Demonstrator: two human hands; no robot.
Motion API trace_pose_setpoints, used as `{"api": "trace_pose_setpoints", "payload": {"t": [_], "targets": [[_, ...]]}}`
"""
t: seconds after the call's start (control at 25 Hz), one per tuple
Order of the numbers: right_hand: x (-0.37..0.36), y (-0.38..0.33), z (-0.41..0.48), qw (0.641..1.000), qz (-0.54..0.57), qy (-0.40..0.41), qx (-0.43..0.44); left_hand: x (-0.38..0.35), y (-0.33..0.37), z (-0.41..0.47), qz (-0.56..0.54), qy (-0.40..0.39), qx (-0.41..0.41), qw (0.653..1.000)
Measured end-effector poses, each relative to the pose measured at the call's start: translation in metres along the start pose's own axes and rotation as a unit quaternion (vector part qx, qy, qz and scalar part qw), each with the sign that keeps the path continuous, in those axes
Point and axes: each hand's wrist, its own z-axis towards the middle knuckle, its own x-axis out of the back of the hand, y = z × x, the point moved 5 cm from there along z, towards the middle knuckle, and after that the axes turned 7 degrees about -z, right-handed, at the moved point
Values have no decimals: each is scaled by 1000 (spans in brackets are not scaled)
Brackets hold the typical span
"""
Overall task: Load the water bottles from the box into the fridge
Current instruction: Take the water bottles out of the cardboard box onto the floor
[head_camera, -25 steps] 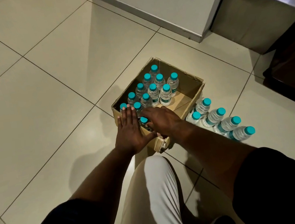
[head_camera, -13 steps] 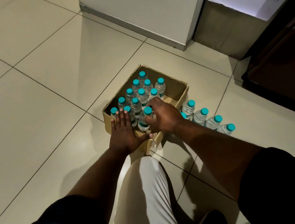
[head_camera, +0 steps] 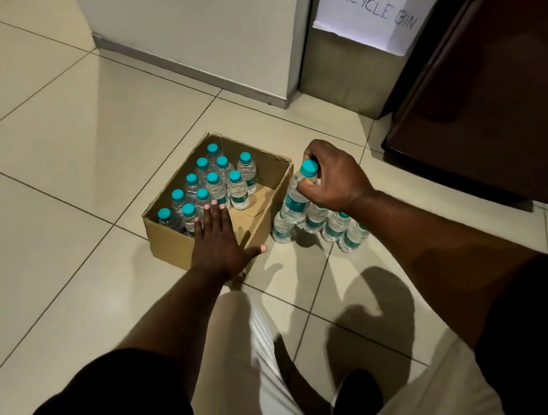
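The right hand (head_camera: 331, 179) grips a bottle (head_camera: 295, 197) just right of the box (head_camera: 172, 237), above floor bottles (head_camera: 337, 230). The left hand (head_camera: 217, 245) lies flat, fingers open, on the box's near edge. Bare floor (head_camera: 53, 165) lies left.

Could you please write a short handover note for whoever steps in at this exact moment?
Left hand: open, flat on the near edge of the cardboard box.
Right hand: holds one water bottle by its neck, outside the box, above the floor row.
Done: several bottles stand on the floor right of the box.
Left: eleven capped bottles remain in the box; none seen loaded into a fridge.
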Motion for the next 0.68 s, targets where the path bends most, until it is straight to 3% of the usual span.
{"api": "trace_pose_setpoints", "payload": {"t": [0.24,0.68], "targets": [[-35,41,-33,989,-104,-83,-69,-11,4,5,11,-17,-3,1000],[-105,54,-40,967,-126,-188,-115,-33,-11,20,6,-25,-18,1000]]}}
